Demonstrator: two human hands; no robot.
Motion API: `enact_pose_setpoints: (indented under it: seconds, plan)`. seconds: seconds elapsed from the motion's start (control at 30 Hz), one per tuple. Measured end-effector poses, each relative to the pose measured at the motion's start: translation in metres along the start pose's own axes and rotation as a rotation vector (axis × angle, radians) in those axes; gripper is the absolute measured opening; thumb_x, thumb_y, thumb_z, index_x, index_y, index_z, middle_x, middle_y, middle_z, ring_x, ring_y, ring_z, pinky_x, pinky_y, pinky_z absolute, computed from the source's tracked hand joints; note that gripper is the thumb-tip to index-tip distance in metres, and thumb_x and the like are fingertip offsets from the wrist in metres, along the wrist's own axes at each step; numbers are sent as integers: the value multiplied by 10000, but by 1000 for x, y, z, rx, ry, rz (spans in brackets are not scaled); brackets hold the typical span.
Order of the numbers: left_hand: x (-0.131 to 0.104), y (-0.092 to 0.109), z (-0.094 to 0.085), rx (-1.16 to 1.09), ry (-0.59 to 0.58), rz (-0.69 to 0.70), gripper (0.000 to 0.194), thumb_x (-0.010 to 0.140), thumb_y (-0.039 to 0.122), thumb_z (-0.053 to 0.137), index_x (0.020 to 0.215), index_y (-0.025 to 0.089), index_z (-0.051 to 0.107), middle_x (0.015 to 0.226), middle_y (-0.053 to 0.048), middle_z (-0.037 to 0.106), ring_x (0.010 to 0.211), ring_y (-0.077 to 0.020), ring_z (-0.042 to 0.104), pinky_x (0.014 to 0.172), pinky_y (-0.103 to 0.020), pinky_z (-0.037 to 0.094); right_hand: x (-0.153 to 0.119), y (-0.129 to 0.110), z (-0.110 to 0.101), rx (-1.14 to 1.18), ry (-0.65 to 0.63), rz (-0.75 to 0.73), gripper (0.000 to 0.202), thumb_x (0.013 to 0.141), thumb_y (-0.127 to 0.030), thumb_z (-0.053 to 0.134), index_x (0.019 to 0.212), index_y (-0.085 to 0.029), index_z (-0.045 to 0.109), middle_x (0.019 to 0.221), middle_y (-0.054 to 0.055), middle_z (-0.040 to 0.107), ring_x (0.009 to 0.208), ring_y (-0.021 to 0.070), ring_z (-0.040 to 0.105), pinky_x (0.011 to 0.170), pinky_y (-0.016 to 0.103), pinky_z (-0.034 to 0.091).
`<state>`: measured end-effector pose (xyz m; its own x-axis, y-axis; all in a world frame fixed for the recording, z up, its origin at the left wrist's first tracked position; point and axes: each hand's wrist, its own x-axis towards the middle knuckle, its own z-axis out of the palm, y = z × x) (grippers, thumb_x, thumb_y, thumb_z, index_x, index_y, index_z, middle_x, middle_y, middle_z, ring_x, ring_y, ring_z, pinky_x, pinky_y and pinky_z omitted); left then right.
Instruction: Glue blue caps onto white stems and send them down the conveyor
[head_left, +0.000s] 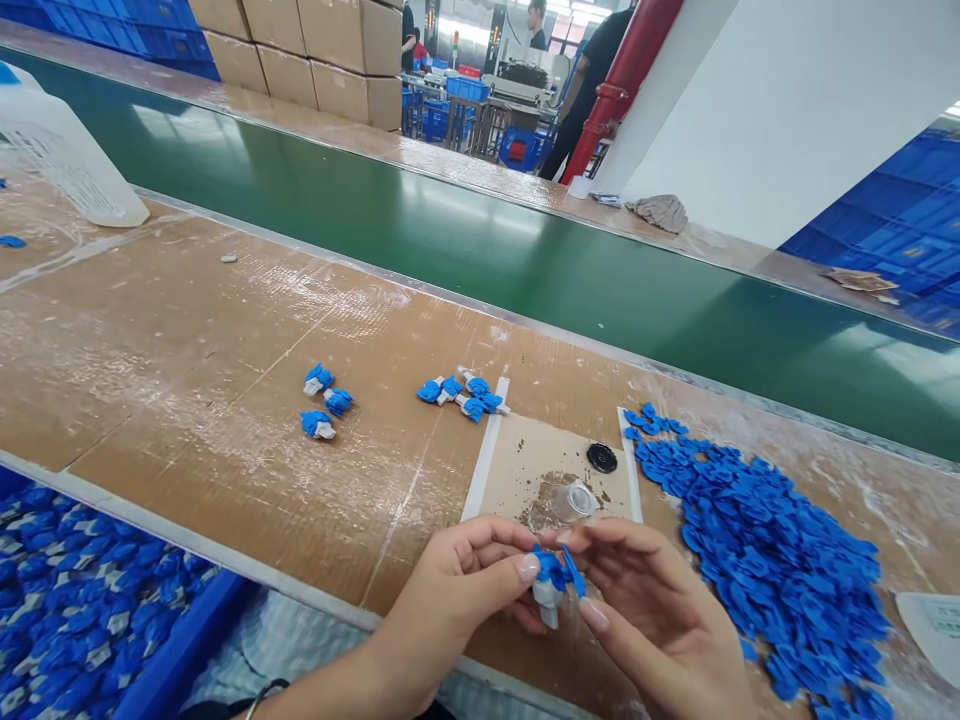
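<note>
Between my two hands, low in the middle of the head view, is a small blue and white plastic part [550, 585]. My left hand [469, 580] pinches its blue side between thumb and fingers. Against its right side, my right hand [652, 610] holds a thin blue piece [575, 572] with thumb and fingertips. Just beyond the hands lie a clear round piece [576, 500] on a wet, stained board and a black round cap [602, 458]. A big heap of loose blue pieces [772, 550] spreads to the right of my right hand.
Several blue and white parts [472, 396] sit in small groups on the table. A blue bin [187, 640] full of similar parts stands at lower left. Behind the table runs a green conveyor belt [375, 210]. Cartons [300, 60], a white jug [67, 150] and people are farther back.
</note>
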<state>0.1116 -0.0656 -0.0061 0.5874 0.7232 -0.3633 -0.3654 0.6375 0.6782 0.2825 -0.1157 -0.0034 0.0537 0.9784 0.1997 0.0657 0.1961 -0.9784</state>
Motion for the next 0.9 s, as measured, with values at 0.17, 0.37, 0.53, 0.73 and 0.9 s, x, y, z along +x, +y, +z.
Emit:
enact_pose_setpoints:
  seconds: [0.17, 0.37, 0.53, 0.73, 0.9]
  plan:
    - [0, -1, 0, 14, 4, -3, 366, 762, 388, 794, 966, 104, 687, 840, -73, 722, 659, -94, 642, 625, -189, 524, -3, 0, 1, -188, -12, -30, 419, 876, -143, 652, 1219, -366, 563, 1121, -5, 688, 1014, 133, 682, 894, 198, 559]
    - [4, -5, -7, 130, -12, 37, 368, 696, 279, 830, 977, 140, 638, 875, -45, 723, 758, -96, 651, 714, -186, 490, -1, -9, 16, -577, -84, -253, 400, 871, -100, 581, 1221, -287, 526, 1145, 31, 660, 1070, 147, 646, 936, 240, 544]
    - [-1, 10, -19, 424, 84, 48, 302, 716, 287, 754, 947, 154, 611, 786, -33, 707, 727, -141, 658, 684, -239, 501, 7, -15, -4, -740, -110, -281, 334, 893, -268, 620, 1218, -272, 547, 1226, 44, 642, 1146, 174, 613, 946, 267, 534]
    - [-5, 42, -64, 980, 441, 432, 281, 796, 379, 674, 1004, 192, 640, 892, -48, 739, 798, -205, 706, 731, -303, 567, 47, 8, -91, -1119, 336, 22, 305, 874, -435, 487, 920, -201, 676, 866, 73, 705, 739, 222, 661, 711, 372, 556]
    - [1, 76, -94, 1683, 535, 898, 231, 922, 324, 546, 1089, 187, 627, 998, -72, 740, 872, -241, 711, 843, -368, 558, 84, 27, -118, -1202, 177, 86, 348, 792, -401, 486, 950, -185, 708, 953, 109, 724, 805, 271, 668, 769, 422, 531]
